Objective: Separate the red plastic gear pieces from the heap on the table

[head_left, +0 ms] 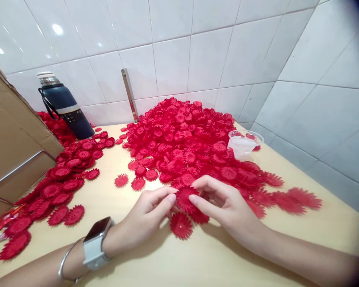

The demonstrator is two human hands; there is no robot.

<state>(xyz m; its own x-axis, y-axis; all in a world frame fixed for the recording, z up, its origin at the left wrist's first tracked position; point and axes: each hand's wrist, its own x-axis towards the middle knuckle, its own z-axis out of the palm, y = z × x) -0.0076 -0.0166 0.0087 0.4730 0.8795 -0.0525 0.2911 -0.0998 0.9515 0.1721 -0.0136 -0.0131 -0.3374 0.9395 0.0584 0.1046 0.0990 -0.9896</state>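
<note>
Both hands pinching red flower piece [186, 198], writing unreadable on bottle [66, 106]

Left hand [146, 215] and right hand [227, 205] pinch one red flower [185, 198] beside the pile [182, 135].

Both forearms come in from the bottom edge and angle toward each other, so the hands meet right in the middle. Left hand [146, 211] is turned palm-ish down, wrist pretty straight, index and thumb stretched forward and pinched together at the tips. There's a watch strapped on that wrist plus a thin bangle a bit further up the arm. Right hand [227, 207] comes in from the lower right, wrist bent a little, thumb and index also pinched forward, the other fingers [211, 184] arched loosely above. The fingertips of both hands nearly touch each other. Both arms are bare, resting low and relaxed.
</note>
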